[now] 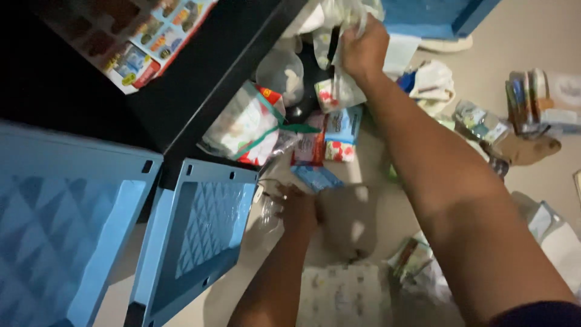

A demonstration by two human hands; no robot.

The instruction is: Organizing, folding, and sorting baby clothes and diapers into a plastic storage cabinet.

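While blue plastic panels [200, 224] are leaning at lower left beside dark shelf unit [200, 79], packets are lying jumbled over floor [532, 36], apparently tipped out for sorting. Right hand [363, 48] is reaching far, fingers pressed together and clutching crumpled clear plastic bag [345, 15] above pile. Left hand [296, 209] is resting low on floor near flat brown piece [348, 221], blurred; cannot tell whether fingers are spread or gripping. Blue packet [344, 124] and zip bag [245, 124] are sitting between hands.
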